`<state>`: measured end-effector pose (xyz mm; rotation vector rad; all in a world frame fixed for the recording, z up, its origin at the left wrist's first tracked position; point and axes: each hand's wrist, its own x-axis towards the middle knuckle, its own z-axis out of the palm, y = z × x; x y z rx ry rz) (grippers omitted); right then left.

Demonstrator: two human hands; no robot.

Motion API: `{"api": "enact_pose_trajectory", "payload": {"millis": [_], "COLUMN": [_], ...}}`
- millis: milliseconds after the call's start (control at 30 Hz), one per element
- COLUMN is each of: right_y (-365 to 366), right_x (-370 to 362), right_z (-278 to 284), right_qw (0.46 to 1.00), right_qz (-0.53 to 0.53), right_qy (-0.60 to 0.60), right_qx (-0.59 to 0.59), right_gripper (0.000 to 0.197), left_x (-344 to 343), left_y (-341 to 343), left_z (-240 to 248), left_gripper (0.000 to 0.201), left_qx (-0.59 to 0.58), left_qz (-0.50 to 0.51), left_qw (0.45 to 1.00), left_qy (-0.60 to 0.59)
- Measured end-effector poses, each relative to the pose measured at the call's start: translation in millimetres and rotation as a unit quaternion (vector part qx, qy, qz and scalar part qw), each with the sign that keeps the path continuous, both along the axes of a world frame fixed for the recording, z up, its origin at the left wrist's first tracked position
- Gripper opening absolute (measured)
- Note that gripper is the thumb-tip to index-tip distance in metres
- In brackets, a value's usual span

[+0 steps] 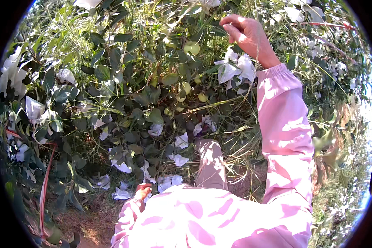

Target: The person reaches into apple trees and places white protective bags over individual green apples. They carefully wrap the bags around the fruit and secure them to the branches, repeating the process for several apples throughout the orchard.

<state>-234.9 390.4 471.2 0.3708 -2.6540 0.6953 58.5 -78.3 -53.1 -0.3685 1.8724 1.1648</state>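
My right hand (247, 36) is raised at the upper right among grass and leaves. Its fingers curl toward the thumb, and whatever lies between them is too small to make out. Just below it hangs a crumpled white bag (237, 68). Low and near my body, my left hand (143, 191) is closed on a thin, crumpled white piece (147, 198), mostly hidden by the fingers. Between and beyond my hands, a round green fruit (191, 48) and several smaller ones, such as a yellow-green fruit (186, 87), show among dark leaves.
More white bags hang in the foliage, including a white bag (34, 109) at the left. Crumpled white pieces (179, 160) lie low near my trouser leg (211, 165). A reddish strap (45, 186) runs down the left side. Long grass stems (213, 104) cross the branches.
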Motion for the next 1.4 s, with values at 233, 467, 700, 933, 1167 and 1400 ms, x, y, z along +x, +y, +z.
{"api": "enact_pose_trajectory", "payload": {"millis": [233,467,700,933,1167,1400], "right_y": [118,118,101,95,93,68], "right_x": [103,208,233,217,196,131], "right_z": [-168,-228,-210,-213,-242,-257], "right_qw": [0.822,0.769,0.773,0.735,0.794,0.914], "right_qz": [-0.194,-0.266,-0.258,-0.291,-0.265,-0.147], "right_qy": [-0.395,-0.442,-0.397,-0.446,-0.431,-0.346], "right_qx": [0.362,0.378,0.422,0.419,0.336,0.156], "right_gripper": [0.028,0.028,0.029,0.035,0.037,0.039], "left_x": [96,140,134,104,44,-34], "left_y": [-79,-105,-115,-96,-39,15], "left_z": [5,13,16,18,32,60], "left_gripper": [0.029,0.029,0.030,0.030,0.030,0.030], "left_qx": [-0.003,0.007,0.032,0.049,0.080,0.116], "left_qz": [0.105,0.106,0.109,0.097,0.063,0.039], "left_qw": [0.992,0.991,0.992,0.993,0.995,0.992], "left_qy": [-0.072,-0.084,-0.054,-0.044,-0.017,0.020]}}
